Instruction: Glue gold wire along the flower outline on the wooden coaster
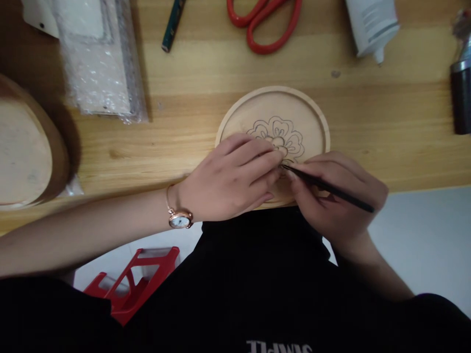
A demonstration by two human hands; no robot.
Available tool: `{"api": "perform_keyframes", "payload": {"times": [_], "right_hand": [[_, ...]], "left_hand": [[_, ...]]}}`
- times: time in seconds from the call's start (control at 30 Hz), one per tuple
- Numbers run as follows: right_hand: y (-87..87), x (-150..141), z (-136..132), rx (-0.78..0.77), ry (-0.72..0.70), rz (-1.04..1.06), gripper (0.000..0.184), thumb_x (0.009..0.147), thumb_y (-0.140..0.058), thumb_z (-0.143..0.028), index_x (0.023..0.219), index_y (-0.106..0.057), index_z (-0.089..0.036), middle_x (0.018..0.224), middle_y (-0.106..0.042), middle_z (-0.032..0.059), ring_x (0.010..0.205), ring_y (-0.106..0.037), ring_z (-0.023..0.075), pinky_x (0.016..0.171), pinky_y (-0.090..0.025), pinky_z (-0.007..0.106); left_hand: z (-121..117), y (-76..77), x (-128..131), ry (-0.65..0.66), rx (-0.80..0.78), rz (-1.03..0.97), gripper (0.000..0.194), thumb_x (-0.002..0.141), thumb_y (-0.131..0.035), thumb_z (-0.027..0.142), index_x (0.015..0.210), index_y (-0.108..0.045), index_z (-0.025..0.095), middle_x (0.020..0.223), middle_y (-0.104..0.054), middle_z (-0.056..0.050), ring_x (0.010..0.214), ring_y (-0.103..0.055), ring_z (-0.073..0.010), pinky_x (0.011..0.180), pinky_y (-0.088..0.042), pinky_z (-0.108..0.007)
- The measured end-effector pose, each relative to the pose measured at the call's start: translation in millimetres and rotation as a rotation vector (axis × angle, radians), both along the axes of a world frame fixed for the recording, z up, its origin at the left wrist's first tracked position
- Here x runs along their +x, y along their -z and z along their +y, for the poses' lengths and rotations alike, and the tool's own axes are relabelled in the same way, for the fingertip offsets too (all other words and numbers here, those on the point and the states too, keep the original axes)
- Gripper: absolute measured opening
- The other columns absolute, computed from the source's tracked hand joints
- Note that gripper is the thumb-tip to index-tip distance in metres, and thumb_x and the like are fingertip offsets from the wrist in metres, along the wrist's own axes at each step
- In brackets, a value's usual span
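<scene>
A round wooden plate [327,132] with a raised rim lies at the table's front edge. On its face is a dark-outlined flower drawing [281,128], with small rounded shapes at its centre. My left hand [235,176] rests over the plate's left part, its fingers bent and pressed together; whatever is between the fingertips is hidden. In my right hand [338,191] is a pair of slim black tweezers [331,189], held like a pen. Their tip meets the fingertips of my left hand just below the flower's centre. Both hands cover the lower part of the drawing.
Red-handled scissors [270,48], a dark green pencil [172,27] and a white tube [373,29] lie beyond the plate. Bubble-wrapped pieces [103,73] and a round wooden object [59,157] sit left. A black-bodied tool [460,98] is far right. Below stands a red stool [136,279].
</scene>
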State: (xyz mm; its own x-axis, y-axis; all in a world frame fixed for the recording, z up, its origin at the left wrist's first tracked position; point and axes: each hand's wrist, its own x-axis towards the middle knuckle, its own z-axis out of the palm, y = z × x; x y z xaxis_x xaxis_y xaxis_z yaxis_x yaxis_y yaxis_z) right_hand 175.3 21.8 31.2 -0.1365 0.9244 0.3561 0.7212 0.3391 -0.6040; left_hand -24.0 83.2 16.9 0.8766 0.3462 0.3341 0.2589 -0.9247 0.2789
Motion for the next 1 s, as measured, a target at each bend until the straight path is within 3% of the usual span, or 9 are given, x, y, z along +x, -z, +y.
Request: {"api": "perform_keyframes", "payload": {"times": [0.47,0.83,1.0], "right_hand": [[1.9,1.1,-2.8,0.004,0.006,-0.014,0.019,0.073,-0.069,-0.008,0.089,-0.066,-0.019,0.081,-0.069,0.0047,0.070,-0.065,0.0155,0.061,-0.052,0.028],[-1.1,-4.0,-5.5,-0.019,0.065,-0.100,0.018,0.078,-0.066,-0.009,0.089,-0.063,-0.023,0.080,-0.069,0.0031,0.070,-0.065,0.0160,0.062,-0.053,0.030],[1.0,1.5,-2.0,-0.001,0.005,-0.020,0.016,0.075,-0.069,-0.010,0.087,-0.065,-0.019,0.079,-0.069,0.0049,0.069,-0.065,0.0153,0.060,-0.052,0.028]], "left_hand": [[0.5,1.6,-0.3,-0.009,0.061,0.005,0.032,0.095,-0.051,0.037,0.114,-0.060,0.012,0.123,-0.064,-0.008,0.114,-0.060,-0.0252,0.097,-0.051,-0.041],[0.3,0.6,0.1,-0.010,0.064,0.011,0.031,0.095,-0.051,0.037,0.114,-0.060,0.014,0.123,-0.065,-0.008,0.113,-0.061,-0.0247,0.097,-0.051,-0.040],[0.7,0.7,0.0,0.000,0.046,0.011,0.031,0.095,-0.050,0.036,0.114,-0.060,0.014,0.123,-0.064,-0.008,0.115,-0.060,-0.0247,0.098,-0.051,-0.041]]}}
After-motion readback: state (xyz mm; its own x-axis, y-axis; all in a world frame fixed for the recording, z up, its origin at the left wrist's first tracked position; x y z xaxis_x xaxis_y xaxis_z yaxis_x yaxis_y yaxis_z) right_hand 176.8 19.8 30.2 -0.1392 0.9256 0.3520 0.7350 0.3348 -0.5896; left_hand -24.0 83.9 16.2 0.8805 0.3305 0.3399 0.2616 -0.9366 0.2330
